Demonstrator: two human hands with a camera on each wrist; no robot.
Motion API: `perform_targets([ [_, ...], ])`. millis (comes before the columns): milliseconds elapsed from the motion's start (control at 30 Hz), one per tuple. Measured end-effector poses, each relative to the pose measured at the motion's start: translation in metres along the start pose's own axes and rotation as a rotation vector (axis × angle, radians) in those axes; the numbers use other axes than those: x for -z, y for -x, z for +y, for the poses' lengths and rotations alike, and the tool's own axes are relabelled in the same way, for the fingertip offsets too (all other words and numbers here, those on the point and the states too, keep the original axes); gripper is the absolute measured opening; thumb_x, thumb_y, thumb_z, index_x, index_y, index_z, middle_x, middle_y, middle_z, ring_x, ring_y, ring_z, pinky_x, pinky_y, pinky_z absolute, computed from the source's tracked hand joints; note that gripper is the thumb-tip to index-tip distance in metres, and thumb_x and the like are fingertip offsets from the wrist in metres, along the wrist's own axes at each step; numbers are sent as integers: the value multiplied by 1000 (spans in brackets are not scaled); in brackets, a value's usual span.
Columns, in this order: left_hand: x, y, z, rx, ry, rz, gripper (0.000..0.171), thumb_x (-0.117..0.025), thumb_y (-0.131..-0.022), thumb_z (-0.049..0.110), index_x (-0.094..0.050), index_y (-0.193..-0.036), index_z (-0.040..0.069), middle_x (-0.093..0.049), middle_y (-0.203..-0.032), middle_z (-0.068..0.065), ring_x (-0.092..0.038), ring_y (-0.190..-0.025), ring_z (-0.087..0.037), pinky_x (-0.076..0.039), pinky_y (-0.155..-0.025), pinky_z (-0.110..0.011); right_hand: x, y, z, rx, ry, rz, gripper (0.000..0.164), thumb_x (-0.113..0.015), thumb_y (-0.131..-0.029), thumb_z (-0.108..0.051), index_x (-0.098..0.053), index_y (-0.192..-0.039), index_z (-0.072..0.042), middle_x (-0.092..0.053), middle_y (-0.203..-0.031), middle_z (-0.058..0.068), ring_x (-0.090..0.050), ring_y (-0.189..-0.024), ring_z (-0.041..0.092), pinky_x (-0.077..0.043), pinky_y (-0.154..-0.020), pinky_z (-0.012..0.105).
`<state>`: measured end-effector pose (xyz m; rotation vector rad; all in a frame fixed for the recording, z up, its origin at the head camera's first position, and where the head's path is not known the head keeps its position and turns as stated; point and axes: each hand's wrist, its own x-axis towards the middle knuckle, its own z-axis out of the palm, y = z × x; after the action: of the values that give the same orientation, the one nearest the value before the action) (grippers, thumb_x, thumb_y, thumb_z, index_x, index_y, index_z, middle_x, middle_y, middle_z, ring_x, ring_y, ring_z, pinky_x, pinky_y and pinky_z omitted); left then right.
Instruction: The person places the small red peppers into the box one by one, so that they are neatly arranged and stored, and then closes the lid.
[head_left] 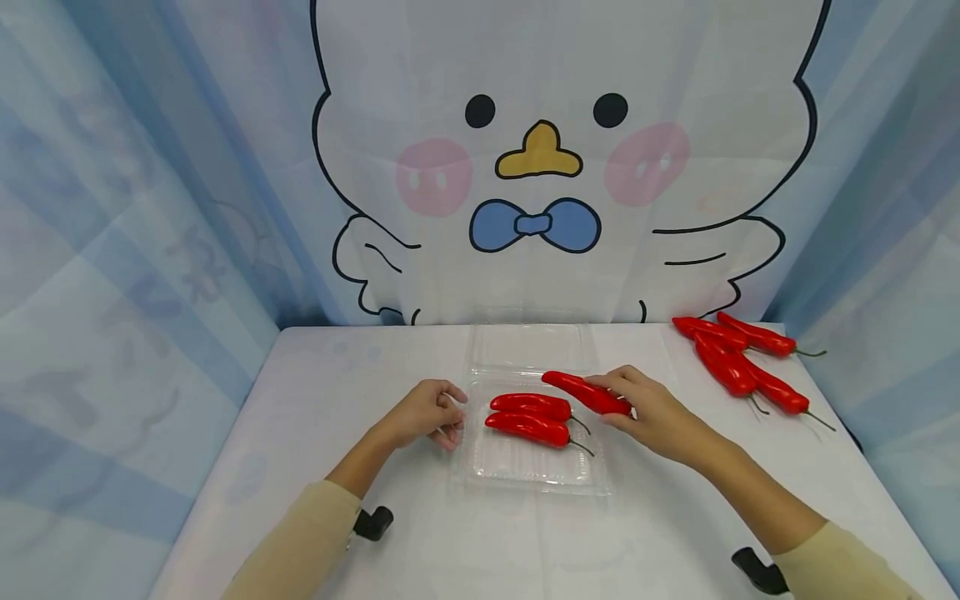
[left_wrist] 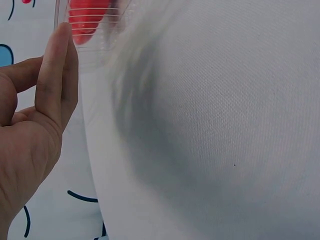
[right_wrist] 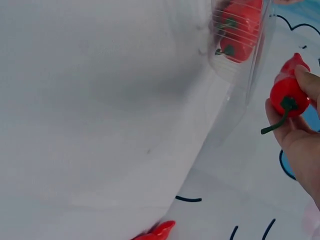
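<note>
My right hand (head_left: pixel 660 414) grips a red chili pepper (head_left: pixel 577 388) between thumb and fingers, above the right side of a clear plastic clamshell box (head_left: pixel 525 475). In the right wrist view the held pepper's green stem (right_wrist: pixel 280 120) hangs out toward the camera. Two more red peppers (head_left: pixel 529 406) lie side by side in the box, stems to the right. At the box's left wall is my left hand (head_left: pixel 427 414), its fingertips at or very near the plastic; the left wrist view shows those fingers (left_wrist: pixel 52 75) fairly straight, holding nothing.
Several red peppers (head_left: pixel 738 367) are piled at the table's back right corner. The box's transparent lid (head_left: pixel 532 346) is folded back toward the printed curtain (head_left: pixel 525 283) behind the white table (head_left: pixel 345 358).
</note>
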<state>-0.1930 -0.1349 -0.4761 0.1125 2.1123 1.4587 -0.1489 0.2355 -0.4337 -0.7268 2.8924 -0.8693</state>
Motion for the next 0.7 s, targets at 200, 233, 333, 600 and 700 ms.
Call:
perform_targets([
  [200,0,1,0,-1,0,-2,31,-64,-98,-1,-58,-128,-6,-70,-83,-14,-69,-61,-17,-65,-60,-35,-4,-3,-12,48,-18,-30,59,-81,-88,-8,-59,-143,-13,-63,-123,9,-64,-106,22,-65,-83,31],
  [233,0,1,0,-1,1,-3,31,-64,-98,-1,-57,-128,-6,-70,-83,-14,-69,-61,-17,-65,-61,-35,-5,-4,-14,51,-15,-35,60,-80,-89,-9,-58,-144,-12,-63,-123,9,-64,-106,22,-65,-82,30],
  [333,-1,1,1,-1,-2,-4,31,-63,-98,-1,-57,-129,-6,-70,-83,-14,-69,-61,-17,-65,-61,-35,-7,-5,-18,52,-11,-56,59,-78,-91,-10,-56,-146,-7,-63,-124,10,-65,-105,21,-65,-82,30],
  [600,0,2,1,-5,-10,-3,31,-63,-98,-1,-57,-129,-6,-70,-85,-14,-69,-61,-17,-65,-61,-34,-15,-8,-25,72,-17,-87,54,-77,-92,-11,-59,-143,-7,-62,-120,5,-62,-100,15,-60,-79,18],
  [700,0,2,1,-5,-6,-3,31,-63,-98,-1,-57,-129,-6,-70,-85,-14,-68,-61,-17,-65,-61,-34,-18,-10,-28,81,-33,-96,52,-76,-93,-10,-59,-142,-6,-62,-121,5,-63,-102,15,-60,-80,19],
])
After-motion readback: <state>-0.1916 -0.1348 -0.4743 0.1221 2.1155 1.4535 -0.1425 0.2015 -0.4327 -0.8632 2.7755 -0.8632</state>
